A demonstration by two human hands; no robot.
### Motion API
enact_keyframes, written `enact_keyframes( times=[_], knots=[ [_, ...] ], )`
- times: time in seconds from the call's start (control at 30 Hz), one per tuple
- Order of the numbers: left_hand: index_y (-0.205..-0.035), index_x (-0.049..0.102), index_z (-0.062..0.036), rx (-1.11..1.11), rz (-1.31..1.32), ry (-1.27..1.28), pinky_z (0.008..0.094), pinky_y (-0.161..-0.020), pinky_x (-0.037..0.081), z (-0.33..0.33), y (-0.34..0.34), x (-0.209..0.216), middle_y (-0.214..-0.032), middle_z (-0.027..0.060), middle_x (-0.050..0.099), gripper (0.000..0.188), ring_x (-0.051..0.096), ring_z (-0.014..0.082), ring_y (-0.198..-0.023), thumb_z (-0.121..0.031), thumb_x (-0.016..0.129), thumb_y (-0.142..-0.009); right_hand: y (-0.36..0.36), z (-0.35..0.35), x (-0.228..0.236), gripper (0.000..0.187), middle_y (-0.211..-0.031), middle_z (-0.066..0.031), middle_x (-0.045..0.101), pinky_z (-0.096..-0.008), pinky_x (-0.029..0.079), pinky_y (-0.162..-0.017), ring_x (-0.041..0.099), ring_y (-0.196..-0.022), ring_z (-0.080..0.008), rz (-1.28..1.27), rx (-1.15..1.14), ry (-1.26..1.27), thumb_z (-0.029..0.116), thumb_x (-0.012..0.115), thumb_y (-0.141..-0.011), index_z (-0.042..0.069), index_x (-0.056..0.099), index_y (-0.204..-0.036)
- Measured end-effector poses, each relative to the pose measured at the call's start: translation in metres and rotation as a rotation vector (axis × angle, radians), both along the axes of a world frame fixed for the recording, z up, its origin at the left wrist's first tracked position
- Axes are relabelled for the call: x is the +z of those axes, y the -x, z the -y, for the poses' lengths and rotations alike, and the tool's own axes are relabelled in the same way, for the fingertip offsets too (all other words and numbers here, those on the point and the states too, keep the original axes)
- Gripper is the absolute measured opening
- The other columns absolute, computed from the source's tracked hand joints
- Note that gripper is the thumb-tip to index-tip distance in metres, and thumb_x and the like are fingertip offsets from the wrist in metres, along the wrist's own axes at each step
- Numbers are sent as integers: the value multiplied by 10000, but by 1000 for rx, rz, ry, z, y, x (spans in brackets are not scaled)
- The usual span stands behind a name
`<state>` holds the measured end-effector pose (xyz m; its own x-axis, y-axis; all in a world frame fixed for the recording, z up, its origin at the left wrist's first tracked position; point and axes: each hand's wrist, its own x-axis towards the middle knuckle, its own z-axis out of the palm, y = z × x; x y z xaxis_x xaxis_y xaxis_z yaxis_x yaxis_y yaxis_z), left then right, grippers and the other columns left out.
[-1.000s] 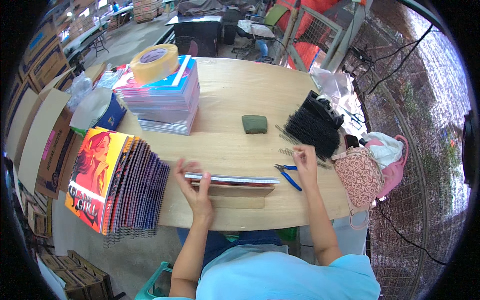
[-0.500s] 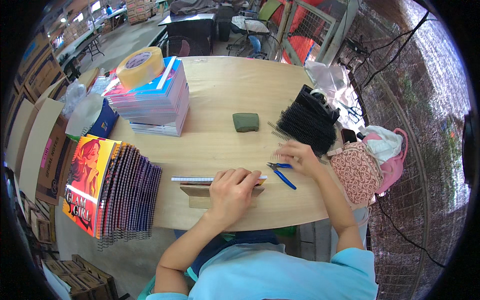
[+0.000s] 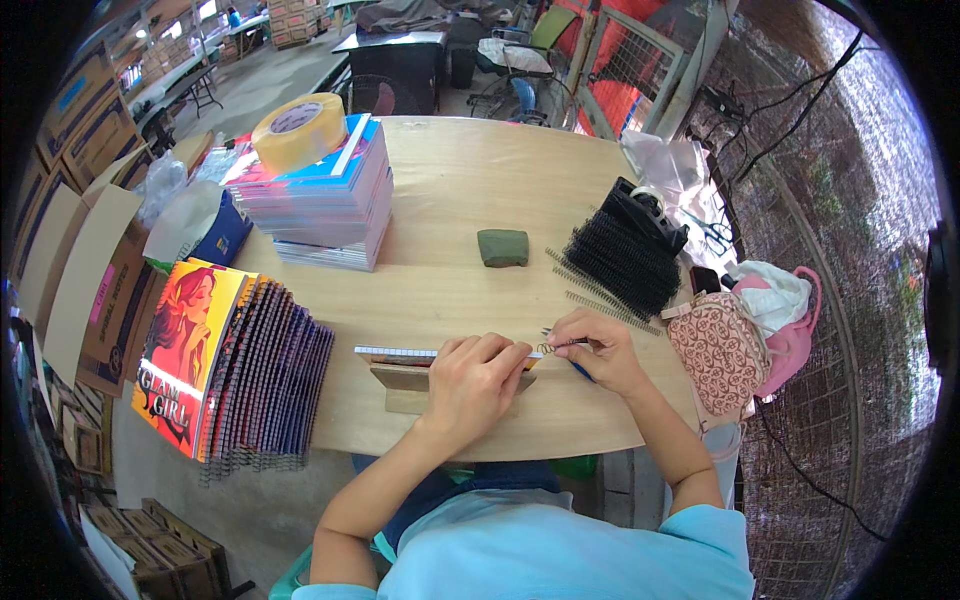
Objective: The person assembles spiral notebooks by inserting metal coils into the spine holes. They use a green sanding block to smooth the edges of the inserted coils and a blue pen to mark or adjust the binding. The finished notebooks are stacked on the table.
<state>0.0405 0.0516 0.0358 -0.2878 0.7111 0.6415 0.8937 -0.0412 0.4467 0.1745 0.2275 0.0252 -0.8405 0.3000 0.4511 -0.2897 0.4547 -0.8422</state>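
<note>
My left hand (image 3: 474,385) is closed over a notebook (image 3: 395,352), holding it on a small wooden stand (image 3: 402,400) at the table's near side. Only the notebook's pale long edge and a bit of yellow cover show past my fingers. At the notebook's right end, my right hand (image 3: 598,352) pinches a thin dark spiral wire (image 3: 549,348) between thumb and fingers. The wire's tip is right by the notebook edge; whether it has entered a hole is too small to tell. Blue-handled pliers (image 3: 581,371) lie mostly hidden under my right hand.
Finished spiral notebooks (image 3: 250,370) lie in a row at left, behind them a notebook stack (image 3: 330,205) topped by a tape roll (image 3: 298,133). A green block (image 3: 503,248) sits mid-table. Black spiral wires (image 3: 622,255) and a patterned pouch (image 3: 718,350) are at right.
My right hand has come down and toward the notebook's right end, bringing the spiral wire to its edge and covering most of the pliers. My left hand keeps its hold.
</note>
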Motion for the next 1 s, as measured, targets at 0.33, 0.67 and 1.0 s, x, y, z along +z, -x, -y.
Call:
enact_keyframes(
  times=[0.33, 0.67, 1.0],
  knots=[
    [-891, 697, -116, 18, 13, 1, 360, -684, 477, 0, 1, 0, -814, 24, 651, 117, 640, 221, -743, -127, 714, -776, -1, 7, 7, 151, -866, -81, 670, -289, 496, -710, 625, -840, -189, 146, -18, 18, -61, 671, -795, 21, 693, -921],
    [-896, 660, -101, 24, 51, 5, 379, -724, 467, -1, 0, -3, -814, 40, 599, 120, 613, 237, -769, -113, 684, -779, -3, 19, 16, 131, -905, -108, 623, -326, 491, -706, 615, -795, -241, 225, -103, -235, 34, 674, -819, 21, 634, -943],
    [-892, 654, -107, 51, 31, -7, 382, -753, 442, 0, -2, -3, -804, 36, 614, 116, 622, 235, -778, -112, 696, -785, -1, 17, 22, 142, -897, -127, 635, -304, 490, -660, 639, -787, -231, 436, -74, -79, -6, 703, -781, 6, 653, -914]
  ],
)
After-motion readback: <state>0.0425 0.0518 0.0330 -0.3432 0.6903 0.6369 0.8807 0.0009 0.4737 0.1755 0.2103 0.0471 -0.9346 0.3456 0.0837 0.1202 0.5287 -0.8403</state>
